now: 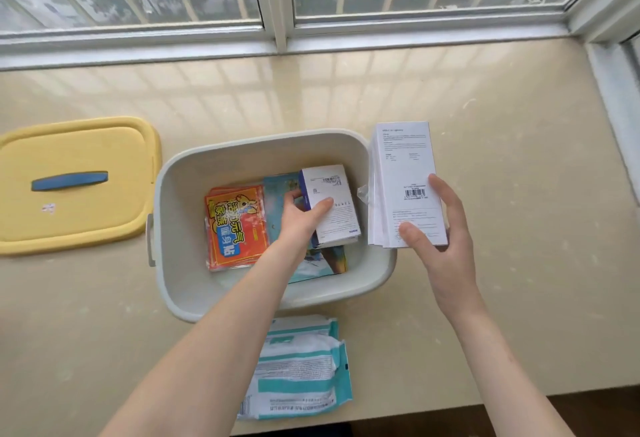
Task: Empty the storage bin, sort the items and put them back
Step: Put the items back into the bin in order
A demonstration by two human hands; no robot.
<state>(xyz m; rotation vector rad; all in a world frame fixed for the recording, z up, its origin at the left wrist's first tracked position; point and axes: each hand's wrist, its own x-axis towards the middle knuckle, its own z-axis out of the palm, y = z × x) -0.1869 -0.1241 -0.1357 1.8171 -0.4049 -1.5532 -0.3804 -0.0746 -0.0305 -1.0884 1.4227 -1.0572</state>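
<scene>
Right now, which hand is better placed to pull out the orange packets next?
Left hand, probably: it is already inside the grey plastic bin, beside the orange printed packets, though it grips a small white box. The right hand is outside the bin holding a tall white box.

I see two bare forearms, both coming in from bottom edge of view. No sleeves visible on either arm up to frame edge. Left hand (300, 215) bare: no glove, no ring, no watch or band at wrist. Right hand (439, 239) bare also, nothing worn on wrist or fingers. Nails short, no polish I can make out. No tattoo or marking seen. Rest of body out of view.
</scene>
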